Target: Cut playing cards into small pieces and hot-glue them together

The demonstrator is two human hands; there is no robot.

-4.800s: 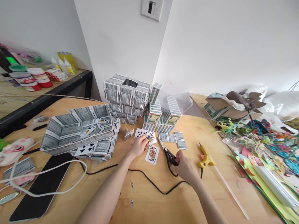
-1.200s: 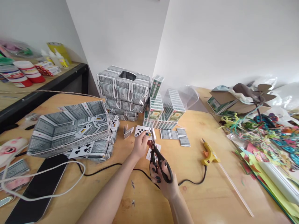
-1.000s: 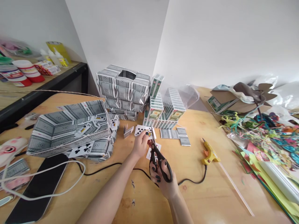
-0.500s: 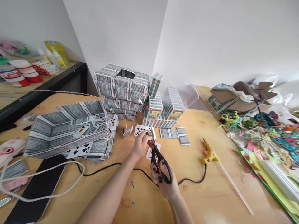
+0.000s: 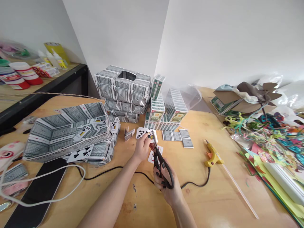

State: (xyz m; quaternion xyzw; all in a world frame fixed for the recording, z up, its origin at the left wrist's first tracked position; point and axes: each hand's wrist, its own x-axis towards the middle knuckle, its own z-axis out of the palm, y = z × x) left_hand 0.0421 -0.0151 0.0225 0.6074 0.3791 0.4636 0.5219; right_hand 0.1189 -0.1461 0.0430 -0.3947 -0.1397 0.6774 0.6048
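Note:
My right hand point(image 5: 166, 183) is closed round the black handles of a pair of scissors point(image 5: 159, 155), whose blades point up and away beside my left hand. With its fingers pinched together, my left hand point(image 5: 142, 147) holds a playing card point(image 5: 152, 146), mostly hidden by the fingers and blades. Just beyond them, a spade card point(image 5: 142, 132) lies face up on the table. Another face-up card point(image 5: 157, 155) is partly covered by the scissors. Card backs point(image 5: 172, 136) lie to the right, and a folded card piece point(image 5: 129, 134) stands to the left.
A card-covered box point(image 5: 122, 88) and stacked card packs point(image 5: 158, 112) stand at the back. An open card tray point(image 5: 64, 129) is on the left. A yellow glue gun point(image 5: 214, 155) with its cord lies right. Coloured craft pieces point(image 5: 273, 136) cover the far right.
The scissor handles and my right hand have shifted slightly, with the blades still beside my left hand. My left hand has hardly moved.

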